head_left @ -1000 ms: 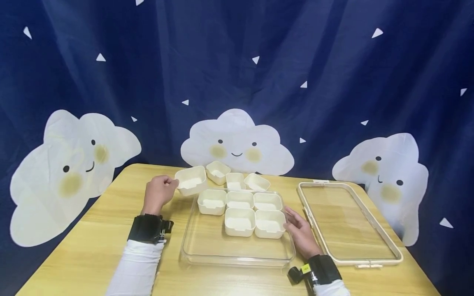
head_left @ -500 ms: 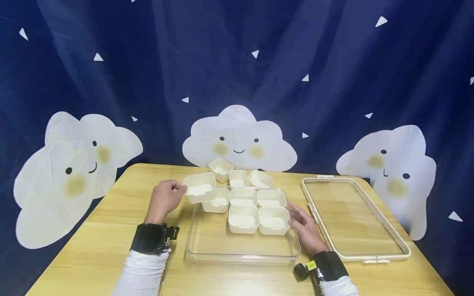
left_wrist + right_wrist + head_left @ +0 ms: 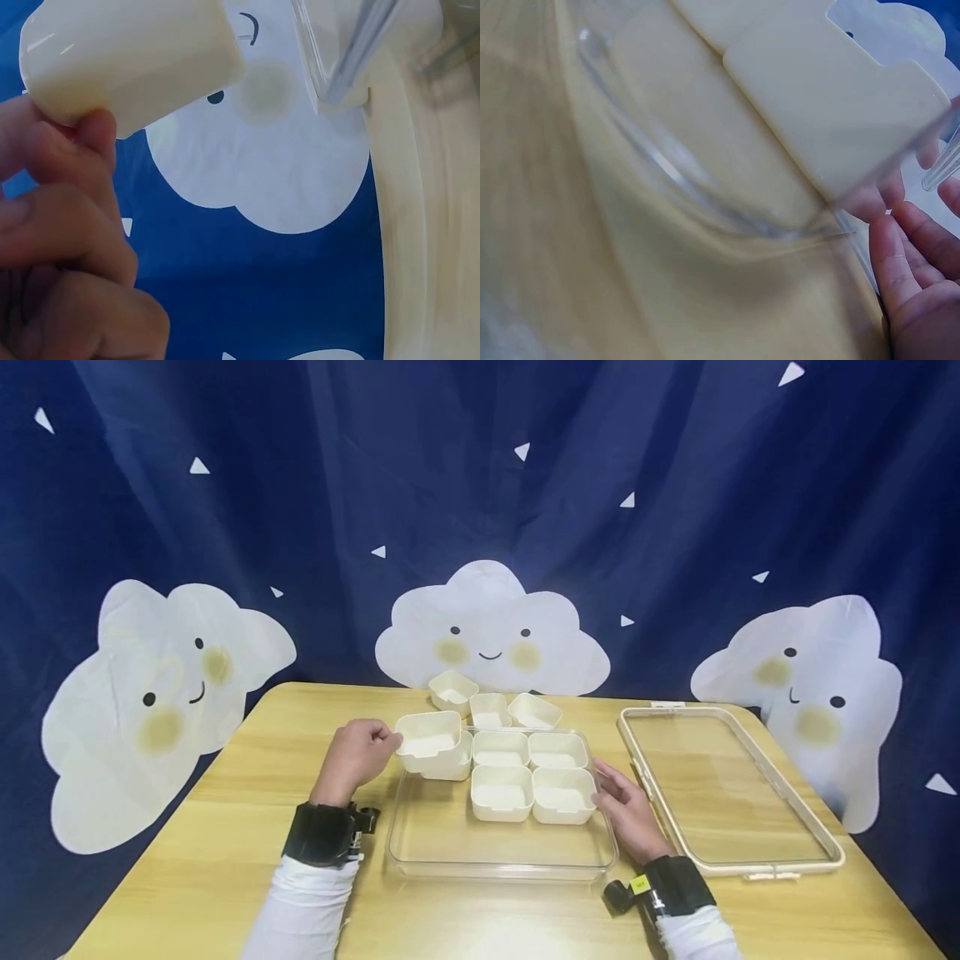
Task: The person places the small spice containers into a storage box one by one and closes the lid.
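My left hand [image 3: 356,760] pinches the left side of a cream plastic compartment box [image 3: 427,735]. It holds the box raised over the back left corner of the clear bin [image 3: 501,867], partly covering another cream box [image 3: 453,768] there. In the left wrist view, thumb and finger meet at the edge of the held box [image 3: 142,56]. Several more cream boxes [image 3: 501,797] stand inside the bin, in two rows towards the back and right. My right hand [image 3: 628,806] rests along the bin's right wall, its fingers at the front right box [image 3: 564,799].
Behind the bin stand three loose cream boxes, one at the left [image 3: 453,691], a middle box [image 3: 490,710] and a tilted right box [image 3: 535,712]. A clear lid with a cream frame [image 3: 772,867] lies at the right. A blue cloud-print curtain [image 3: 480,468] hangs behind the table.
My left hand has moved right with the cream box, from beside the bin to over its back left corner. My right hand stays at the bin's right wall. The head view has shifted slightly.
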{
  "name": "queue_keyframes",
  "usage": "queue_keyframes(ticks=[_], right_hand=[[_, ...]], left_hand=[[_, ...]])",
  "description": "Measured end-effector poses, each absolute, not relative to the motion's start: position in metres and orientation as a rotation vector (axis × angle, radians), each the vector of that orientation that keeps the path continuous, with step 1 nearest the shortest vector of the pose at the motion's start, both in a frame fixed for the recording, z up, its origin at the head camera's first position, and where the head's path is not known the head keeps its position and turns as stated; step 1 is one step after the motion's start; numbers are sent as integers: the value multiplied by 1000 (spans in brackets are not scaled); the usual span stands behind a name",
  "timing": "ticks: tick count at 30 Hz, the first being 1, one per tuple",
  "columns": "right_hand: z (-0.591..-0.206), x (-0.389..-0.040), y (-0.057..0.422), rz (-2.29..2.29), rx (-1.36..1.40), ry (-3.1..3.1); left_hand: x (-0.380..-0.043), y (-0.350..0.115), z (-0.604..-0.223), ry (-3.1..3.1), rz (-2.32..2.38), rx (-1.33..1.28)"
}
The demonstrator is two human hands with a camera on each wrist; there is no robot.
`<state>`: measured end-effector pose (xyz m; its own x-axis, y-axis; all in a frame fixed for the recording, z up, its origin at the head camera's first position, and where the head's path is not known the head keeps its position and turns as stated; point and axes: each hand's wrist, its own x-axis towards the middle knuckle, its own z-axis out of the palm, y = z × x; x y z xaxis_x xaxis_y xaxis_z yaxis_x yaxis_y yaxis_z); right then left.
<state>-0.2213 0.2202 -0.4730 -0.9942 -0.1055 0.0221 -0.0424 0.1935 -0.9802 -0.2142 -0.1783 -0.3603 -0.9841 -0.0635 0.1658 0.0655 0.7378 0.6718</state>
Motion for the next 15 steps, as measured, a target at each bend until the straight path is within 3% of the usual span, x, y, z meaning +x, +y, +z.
queue_keyframes(ticks=[15], right_hand=[[-470,-221,221,-1976,-163,2367]], left_hand=[[-215,-171,-360,-2879,-1044,-65]])
